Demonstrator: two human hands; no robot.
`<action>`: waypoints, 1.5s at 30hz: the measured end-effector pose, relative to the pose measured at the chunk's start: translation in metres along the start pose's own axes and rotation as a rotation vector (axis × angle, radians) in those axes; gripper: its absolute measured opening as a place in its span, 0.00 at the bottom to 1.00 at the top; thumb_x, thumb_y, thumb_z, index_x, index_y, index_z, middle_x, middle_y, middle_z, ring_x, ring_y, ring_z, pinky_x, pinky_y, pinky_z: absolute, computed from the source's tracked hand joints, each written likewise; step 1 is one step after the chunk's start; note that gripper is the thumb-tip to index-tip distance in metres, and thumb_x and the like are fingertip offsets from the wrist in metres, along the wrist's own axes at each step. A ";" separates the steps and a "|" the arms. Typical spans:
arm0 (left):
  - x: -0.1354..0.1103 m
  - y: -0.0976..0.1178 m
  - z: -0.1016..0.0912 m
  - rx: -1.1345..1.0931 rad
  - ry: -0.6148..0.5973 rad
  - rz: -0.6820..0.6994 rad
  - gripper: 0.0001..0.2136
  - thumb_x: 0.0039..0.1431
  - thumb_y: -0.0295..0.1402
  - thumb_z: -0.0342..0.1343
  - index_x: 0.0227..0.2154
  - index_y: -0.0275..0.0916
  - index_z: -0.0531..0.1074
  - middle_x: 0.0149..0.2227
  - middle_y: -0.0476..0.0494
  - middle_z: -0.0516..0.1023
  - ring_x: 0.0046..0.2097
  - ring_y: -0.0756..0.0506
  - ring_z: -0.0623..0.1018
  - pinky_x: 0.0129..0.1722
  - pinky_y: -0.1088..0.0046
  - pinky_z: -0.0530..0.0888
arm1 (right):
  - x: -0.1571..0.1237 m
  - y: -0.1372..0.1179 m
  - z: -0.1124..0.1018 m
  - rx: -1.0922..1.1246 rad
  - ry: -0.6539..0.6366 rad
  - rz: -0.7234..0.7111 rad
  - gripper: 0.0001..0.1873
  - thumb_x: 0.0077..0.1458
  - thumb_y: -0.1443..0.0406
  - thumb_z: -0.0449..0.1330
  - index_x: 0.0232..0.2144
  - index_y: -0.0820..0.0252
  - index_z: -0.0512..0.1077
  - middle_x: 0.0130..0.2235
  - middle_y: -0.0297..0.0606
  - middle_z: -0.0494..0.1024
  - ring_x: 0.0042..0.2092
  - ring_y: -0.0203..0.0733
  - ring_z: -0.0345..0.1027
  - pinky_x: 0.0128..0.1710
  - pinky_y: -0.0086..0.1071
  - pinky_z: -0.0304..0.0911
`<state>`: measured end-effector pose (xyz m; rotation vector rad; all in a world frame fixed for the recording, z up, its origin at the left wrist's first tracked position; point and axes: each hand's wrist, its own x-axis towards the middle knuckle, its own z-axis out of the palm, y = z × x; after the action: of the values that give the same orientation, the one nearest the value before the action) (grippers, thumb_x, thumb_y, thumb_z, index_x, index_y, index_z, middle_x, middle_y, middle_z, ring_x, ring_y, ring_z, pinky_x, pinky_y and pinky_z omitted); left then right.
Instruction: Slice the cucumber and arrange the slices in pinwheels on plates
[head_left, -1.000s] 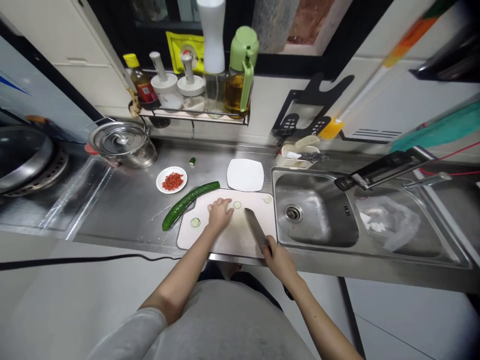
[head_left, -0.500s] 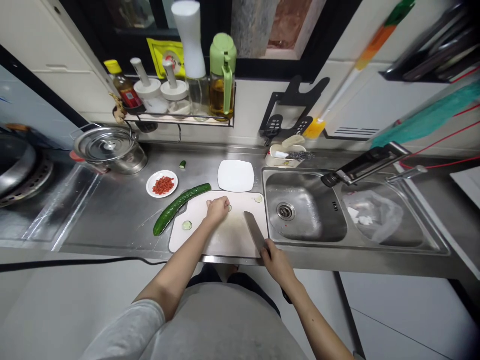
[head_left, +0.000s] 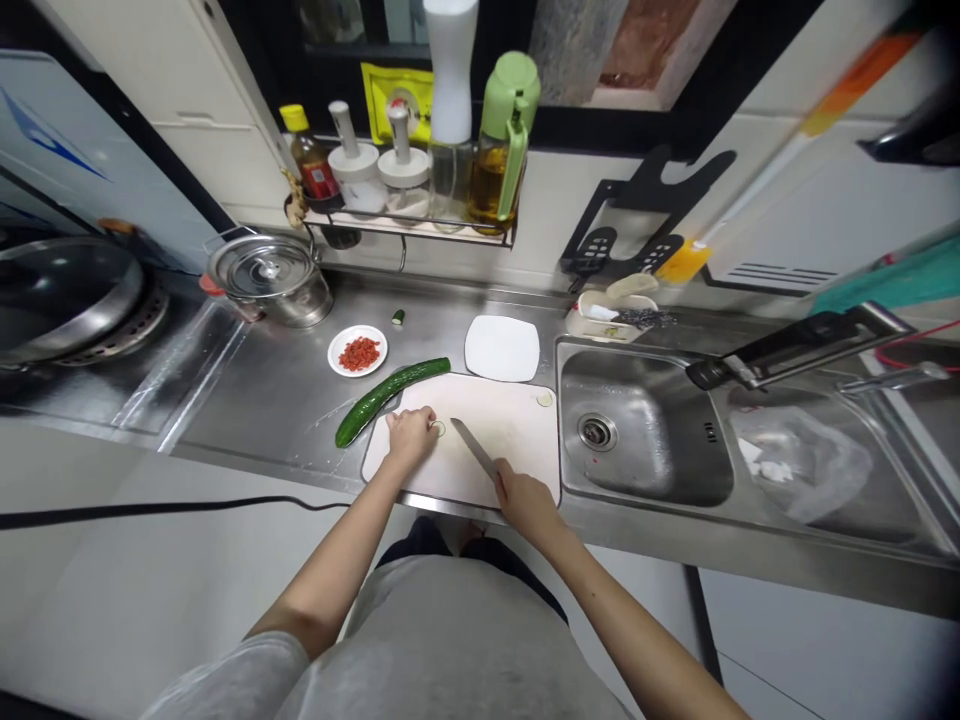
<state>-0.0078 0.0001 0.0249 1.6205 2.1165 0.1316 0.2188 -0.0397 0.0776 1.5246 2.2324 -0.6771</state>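
My left hand (head_left: 409, 432) rests curled on the pale cutting board (head_left: 510, 440), fingers pinched on a thin cucumber slice (head_left: 439, 429) at the board's left part. A knife (head_left: 474, 449) is gripped in my right hand (head_left: 523, 497), its blade pointing up-left toward the slice, tip close to my left fingers. A whole green cucumber (head_left: 390, 399) lies slanted off the board's left corner. Another slice (head_left: 544, 399) sits at the board's far right corner.
A white square plate (head_left: 502, 348) lies behind the board, a small dish of red bits (head_left: 358, 351) and a cucumber end (head_left: 397, 317) to the left. A lidded steel pot (head_left: 271, 277) stands far left. The sink (head_left: 645, 430) borders the board on the right.
My left hand slid leftward and nearer on the board with a slice. The knife swung left, its blade now angled toward my left hand. The loose slice at the board's left is no longer visible.
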 end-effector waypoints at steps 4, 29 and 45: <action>-0.005 -0.009 0.000 0.015 0.033 -0.019 0.10 0.55 0.32 0.51 0.39 0.43 0.73 0.41 0.41 0.78 0.48 0.38 0.71 0.47 0.58 0.56 | 0.008 -0.013 -0.003 -0.050 -0.025 -0.043 0.19 0.65 0.64 0.40 0.57 0.58 0.55 0.35 0.45 0.78 0.39 0.47 0.73 0.34 0.32 0.57; 0.005 -0.016 0.004 -0.104 0.002 0.010 0.10 0.56 0.31 0.52 0.38 0.47 0.76 0.41 0.43 0.76 0.49 0.39 0.69 0.48 0.59 0.56 | 0.014 -0.030 -0.002 -0.100 -0.052 -0.069 0.16 0.64 0.67 0.41 0.52 0.59 0.58 0.36 0.45 0.77 0.40 0.46 0.73 0.36 0.32 0.59; 0.007 -0.018 0.005 -0.101 -0.005 0.051 0.13 0.56 0.29 0.50 0.38 0.49 0.77 0.41 0.44 0.76 0.49 0.39 0.69 0.48 0.57 0.56 | 0.018 -0.033 -0.002 -0.156 -0.057 -0.086 0.18 0.62 0.71 0.43 0.54 0.59 0.58 0.36 0.46 0.78 0.40 0.47 0.74 0.35 0.33 0.62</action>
<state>-0.0228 -0.0001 0.0121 1.6143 2.0314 0.2468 0.1813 -0.0351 0.0762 1.3251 2.2613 -0.5488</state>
